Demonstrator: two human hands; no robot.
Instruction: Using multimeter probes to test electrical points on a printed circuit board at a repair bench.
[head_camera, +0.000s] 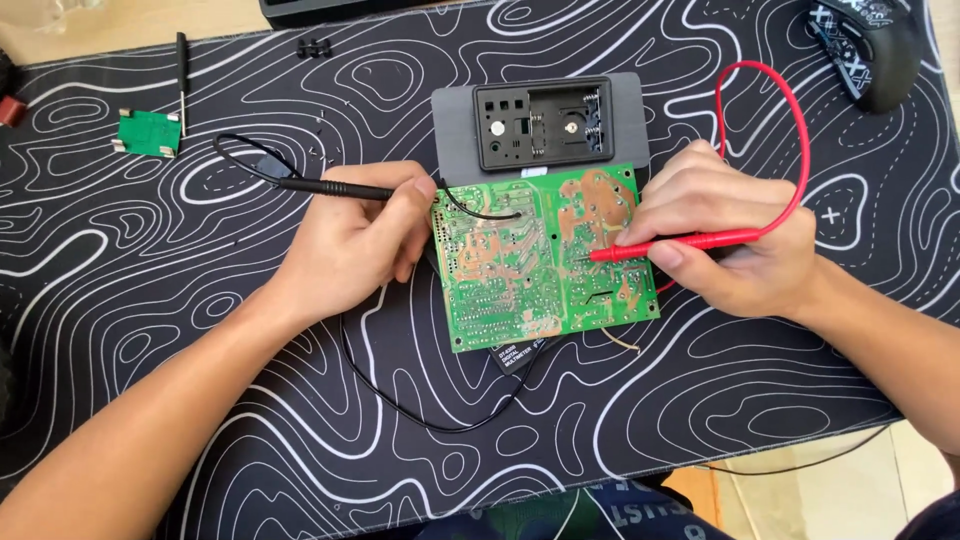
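Head view: two hands work over one large green circuit board (540, 260), which lies solder side up between them on a black desk mat (200, 300) with white contour lines. The left hand (350, 245) is closed around one black test probe (340, 187), pinched near the thumb, its shaft pointing away to the left; the hand's fingers touch the board's left edge. The right hand (725, 235) is closed around one red test probe (670, 245), held like a pen, its tip resting on the board's right half. One red lead (790, 110) loops up beyond the right hand; one black lead (400, 405) curves below the left hand toward the person.

Just beyond both hands, touching the board's far edge, sits one dark grey casing (540, 125) with open compartments. Far left of the left hand lie one small green board (148, 132) and one slim black screwdriver (182, 75). Far beyond the right hand, at the mat's corner, rests one patterned black mouse (865, 45).

Open mat spreads widely left of the left hand and below both wrists; the mat's near right edge passes under the right forearm.
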